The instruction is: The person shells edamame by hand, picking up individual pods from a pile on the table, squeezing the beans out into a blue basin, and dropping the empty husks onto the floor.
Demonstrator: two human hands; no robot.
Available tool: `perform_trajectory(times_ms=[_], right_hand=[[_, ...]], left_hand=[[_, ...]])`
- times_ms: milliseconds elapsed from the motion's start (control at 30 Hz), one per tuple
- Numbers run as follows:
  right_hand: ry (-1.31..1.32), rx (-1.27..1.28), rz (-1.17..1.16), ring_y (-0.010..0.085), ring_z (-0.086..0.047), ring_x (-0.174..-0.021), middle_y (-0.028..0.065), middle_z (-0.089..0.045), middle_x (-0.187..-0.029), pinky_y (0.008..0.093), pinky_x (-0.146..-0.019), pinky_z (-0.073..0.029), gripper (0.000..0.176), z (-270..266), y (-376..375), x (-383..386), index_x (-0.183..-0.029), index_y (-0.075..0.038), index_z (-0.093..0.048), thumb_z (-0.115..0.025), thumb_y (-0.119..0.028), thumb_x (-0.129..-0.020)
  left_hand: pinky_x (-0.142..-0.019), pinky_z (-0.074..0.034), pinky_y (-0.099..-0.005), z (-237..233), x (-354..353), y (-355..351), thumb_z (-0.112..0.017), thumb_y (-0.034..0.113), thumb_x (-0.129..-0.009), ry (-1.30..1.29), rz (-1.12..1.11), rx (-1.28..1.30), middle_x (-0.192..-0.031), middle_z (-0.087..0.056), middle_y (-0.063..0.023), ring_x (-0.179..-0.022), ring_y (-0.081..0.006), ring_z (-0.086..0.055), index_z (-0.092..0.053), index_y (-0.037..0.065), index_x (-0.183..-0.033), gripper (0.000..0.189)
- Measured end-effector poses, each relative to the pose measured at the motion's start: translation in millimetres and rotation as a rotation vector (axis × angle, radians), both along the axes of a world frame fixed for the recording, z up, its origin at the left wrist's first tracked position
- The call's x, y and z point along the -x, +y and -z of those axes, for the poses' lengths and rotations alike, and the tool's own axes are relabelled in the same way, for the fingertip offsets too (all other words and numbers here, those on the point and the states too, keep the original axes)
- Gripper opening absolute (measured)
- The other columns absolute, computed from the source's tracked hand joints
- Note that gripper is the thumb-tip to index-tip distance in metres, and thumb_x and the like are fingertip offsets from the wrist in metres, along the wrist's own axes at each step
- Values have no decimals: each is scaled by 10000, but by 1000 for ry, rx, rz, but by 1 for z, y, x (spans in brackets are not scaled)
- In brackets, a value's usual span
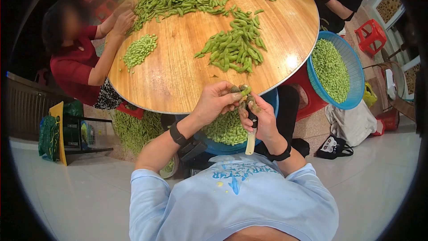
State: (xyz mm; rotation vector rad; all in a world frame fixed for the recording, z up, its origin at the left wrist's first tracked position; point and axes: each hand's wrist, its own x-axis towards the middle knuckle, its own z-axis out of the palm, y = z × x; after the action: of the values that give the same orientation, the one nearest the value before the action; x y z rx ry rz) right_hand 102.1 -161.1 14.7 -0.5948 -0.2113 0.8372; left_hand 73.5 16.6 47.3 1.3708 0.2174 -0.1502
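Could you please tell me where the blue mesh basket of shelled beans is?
In the head view, the blue mesh basket sits at the right edge of the round table, beyond the right hand.

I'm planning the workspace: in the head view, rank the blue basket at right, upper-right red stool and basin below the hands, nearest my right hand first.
1. Basin, below and left
2. Blue basket, to the right
3. Red stool, upper right

One left hand [217, 102] and one right hand [264, 119], one green pod [245, 90] between them, one knife-like tool [251, 143], one round table [171, 73], on it three heaps of pods [234, 49] and one heap of shelled beans [139, 51], two blue containers [355, 76] of such beans, two dark wristbands [177, 135]
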Motion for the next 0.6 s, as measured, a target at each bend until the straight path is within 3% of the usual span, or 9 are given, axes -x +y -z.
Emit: perform_trajectory(times_ms=[433,600], right_hand=[[22,47,38,79,-413,-540,47,-502,-775,189,-423,-348,316,2,9,12,-1286,-53,-480,-450,-146,-986],[136,-33,-133,75,-389,-525,25,-444,-730,179,-408,-333,307,-4,4,9,-1277,-65,-488,-458,-155,-985]], left_hand=[[-458,-413,-186,21,14,4,-646,45,-857,-131,-64,70,-724,-623,-58,-572,-89,-566,-564,33,-899,93],[-479,-446,-194,18,18,18,-645,67,-867,129,94,553,-727,-624,-69,-597,-100,-586,-582,42,-907,79]])
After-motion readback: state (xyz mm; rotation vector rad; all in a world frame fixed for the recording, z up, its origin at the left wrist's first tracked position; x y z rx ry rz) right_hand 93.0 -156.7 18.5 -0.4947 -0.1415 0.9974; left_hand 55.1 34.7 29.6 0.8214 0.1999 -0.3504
